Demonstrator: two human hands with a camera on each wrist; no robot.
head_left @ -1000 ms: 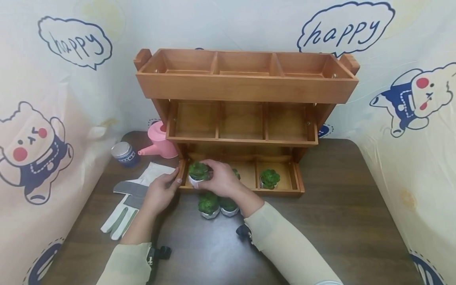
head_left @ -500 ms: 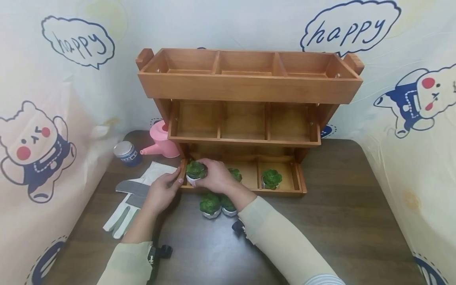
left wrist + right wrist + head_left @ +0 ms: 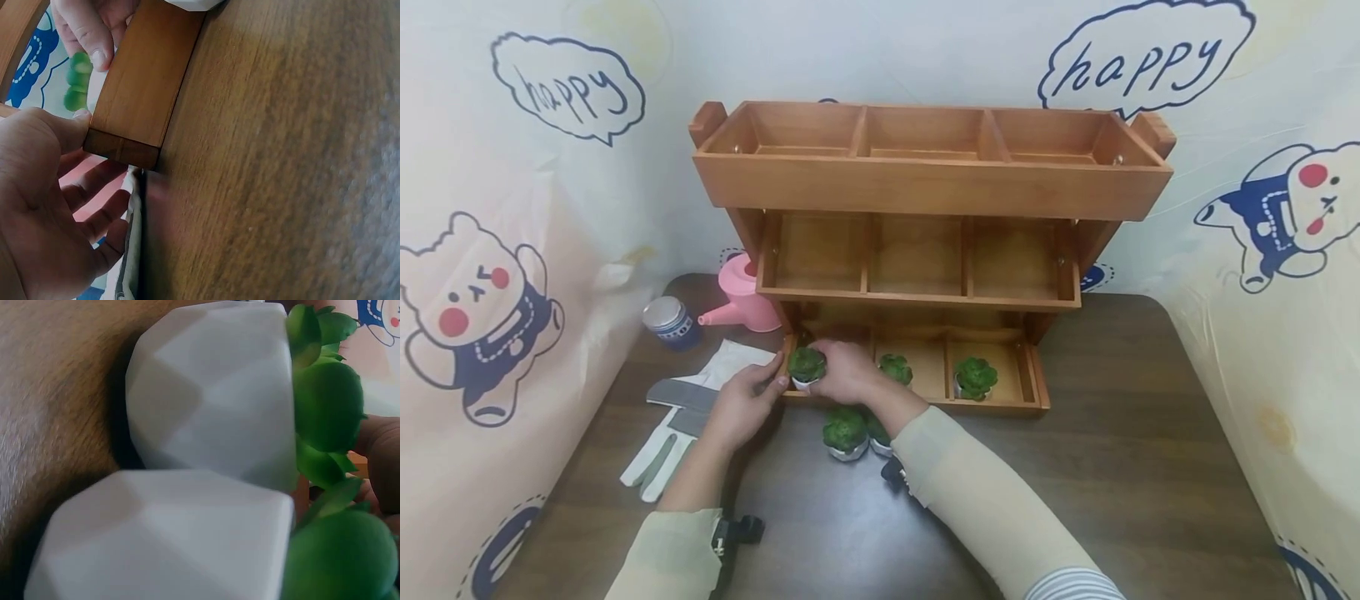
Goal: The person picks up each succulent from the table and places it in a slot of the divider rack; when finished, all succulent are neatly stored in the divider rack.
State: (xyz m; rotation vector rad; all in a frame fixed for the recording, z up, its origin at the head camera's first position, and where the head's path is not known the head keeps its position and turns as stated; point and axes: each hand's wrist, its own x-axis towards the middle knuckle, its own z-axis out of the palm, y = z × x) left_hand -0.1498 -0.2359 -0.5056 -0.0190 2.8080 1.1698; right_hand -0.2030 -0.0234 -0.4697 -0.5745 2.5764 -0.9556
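My right hand point(image 3: 847, 372) holds a small potted succulent point(image 3: 807, 365) at the left compartment of the wooden stand's bottom tray point(image 3: 962, 406). In the left wrist view its thumb shows behind the tray's front board point(image 3: 147, 75), beside green leaves. My left hand point(image 3: 745, 406) grips the tray's left front corner, thumb against the board's end and fingers loosely bent beside it. The middle compartment holds one succulent point(image 3: 895, 368), and another succulent point(image 3: 976, 379) sits in the right one. Two more stand on the table in front, their white faceted pots point(image 3: 212, 387) filling the right wrist view.
Above rise the stand's middle tray point(image 3: 917, 296) and top tray point(image 3: 932, 185), each with three compartments. On the left lie work gloves point(image 3: 688, 408), near a pink watering can point(image 3: 748, 296) and a blue-and-white jar point(image 3: 672, 322). A printed cloth point(image 3: 880, 50) hangs behind.
My right hand has moved the succulent slightly left and down into the left compartment. The left hand has stayed at the tray's corner. The head view has shifted a little.
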